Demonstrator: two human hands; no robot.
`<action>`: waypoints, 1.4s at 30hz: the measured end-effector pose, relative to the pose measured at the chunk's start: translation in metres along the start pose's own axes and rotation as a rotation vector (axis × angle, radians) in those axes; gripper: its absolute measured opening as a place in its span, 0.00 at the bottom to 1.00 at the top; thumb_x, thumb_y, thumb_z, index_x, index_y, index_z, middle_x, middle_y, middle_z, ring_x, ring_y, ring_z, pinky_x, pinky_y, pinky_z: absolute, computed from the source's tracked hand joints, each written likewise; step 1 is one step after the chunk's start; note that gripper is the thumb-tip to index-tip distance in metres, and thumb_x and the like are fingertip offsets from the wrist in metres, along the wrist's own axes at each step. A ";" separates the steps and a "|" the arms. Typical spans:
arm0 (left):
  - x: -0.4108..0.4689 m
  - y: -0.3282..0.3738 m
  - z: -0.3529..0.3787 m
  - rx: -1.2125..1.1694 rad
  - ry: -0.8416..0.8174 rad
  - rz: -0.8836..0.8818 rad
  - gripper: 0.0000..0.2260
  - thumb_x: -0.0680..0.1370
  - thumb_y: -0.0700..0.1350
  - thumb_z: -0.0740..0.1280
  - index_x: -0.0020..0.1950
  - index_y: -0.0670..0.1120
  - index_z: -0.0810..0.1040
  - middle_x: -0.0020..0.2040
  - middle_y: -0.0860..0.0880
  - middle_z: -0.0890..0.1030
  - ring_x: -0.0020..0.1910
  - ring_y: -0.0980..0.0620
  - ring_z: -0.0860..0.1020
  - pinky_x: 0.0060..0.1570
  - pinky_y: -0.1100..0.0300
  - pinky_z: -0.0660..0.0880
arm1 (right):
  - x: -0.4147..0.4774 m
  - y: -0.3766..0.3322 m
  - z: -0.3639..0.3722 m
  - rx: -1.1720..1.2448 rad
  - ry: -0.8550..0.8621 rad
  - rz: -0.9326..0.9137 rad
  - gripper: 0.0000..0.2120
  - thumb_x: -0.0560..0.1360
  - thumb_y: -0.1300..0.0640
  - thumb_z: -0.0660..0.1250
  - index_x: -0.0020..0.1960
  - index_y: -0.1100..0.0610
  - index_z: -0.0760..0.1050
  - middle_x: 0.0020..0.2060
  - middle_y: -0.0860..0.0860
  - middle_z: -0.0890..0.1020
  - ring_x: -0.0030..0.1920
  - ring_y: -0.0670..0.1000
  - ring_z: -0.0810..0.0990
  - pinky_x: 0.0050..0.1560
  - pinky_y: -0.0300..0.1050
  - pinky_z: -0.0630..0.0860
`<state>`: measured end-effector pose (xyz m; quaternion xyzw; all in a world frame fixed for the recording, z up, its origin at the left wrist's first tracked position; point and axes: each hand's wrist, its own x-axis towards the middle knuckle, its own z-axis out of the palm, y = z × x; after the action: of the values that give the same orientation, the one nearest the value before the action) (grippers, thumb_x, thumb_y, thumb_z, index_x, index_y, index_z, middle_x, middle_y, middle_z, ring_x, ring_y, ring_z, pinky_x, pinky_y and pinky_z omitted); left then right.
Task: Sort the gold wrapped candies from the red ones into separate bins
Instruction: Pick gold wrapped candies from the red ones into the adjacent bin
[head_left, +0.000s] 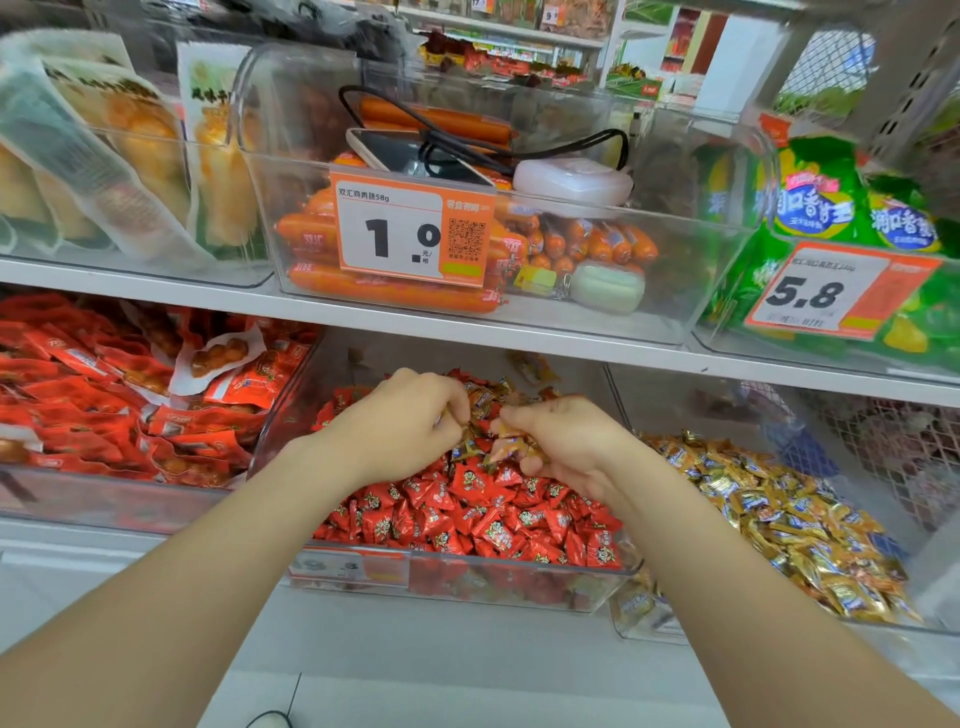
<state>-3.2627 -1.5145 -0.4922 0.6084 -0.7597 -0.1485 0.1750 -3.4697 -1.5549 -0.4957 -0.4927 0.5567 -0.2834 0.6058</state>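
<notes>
Shop shelving fills the view, with clear bins in rows on a white shelf. Over the middle bin of the lower row, the left hand curls its fingers downward and pinches a gold wrapper at the fingertips. Just beside it, the right hand has its fingers bent round a small clutch of gold candies. More gold pieces lie mixed in at the back of this bin, just beyond both hands. Red candies fill the rest of it, up to the front wall. The right bin next to it holds a heap of gold-wrapped sweets. On the other side, the left bin is packed with red snack packets. On the shelf above, a bin of orange sausages carries a price tag reading 1.0, with a phone and a black cable resting on top. Green packets sit to its right.
</notes>
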 end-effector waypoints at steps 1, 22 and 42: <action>0.004 -0.004 0.005 0.032 -0.025 0.030 0.10 0.82 0.45 0.62 0.55 0.55 0.82 0.46 0.53 0.83 0.45 0.53 0.81 0.50 0.53 0.79 | 0.000 0.001 -0.001 -0.009 -0.012 -0.005 0.09 0.84 0.61 0.68 0.58 0.67 0.82 0.41 0.58 0.84 0.30 0.47 0.73 0.27 0.37 0.71; 0.012 -0.003 0.019 0.194 -0.033 0.081 0.13 0.87 0.52 0.55 0.45 0.50 0.71 0.44 0.50 0.73 0.43 0.46 0.76 0.46 0.46 0.77 | -0.016 0.006 -0.027 -1.284 -0.141 -0.499 0.13 0.74 0.38 0.77 0.49 0.46 0.85 0.40 0.39 0.78 0.49 0.45 0.74 0.53 0.50 0.77; -0.061 0.028 -0.012 0.047 -0.343 0.089 0.17 0.80 0.58 0.71 0.36 0.49 0.86 0.26 0.50 0.72 0.25 0.54 0.67 0.30 0.71 0.65 | -0.078 0.015 -0.011 -0.463 -0.098 -0.378 0.08 0.77 0.54 0.67 0.54 0.55 0.73 0.34 0.53 0.82 0.33 0.52 0.74 0.35 0.49 0.71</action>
<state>-3.2694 -1.4492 -0.4745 0.5439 -0.8078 -0.2243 0.0352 -3.5002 -1.4832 -0.4773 -0.7257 0.4750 -0.2328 0.4399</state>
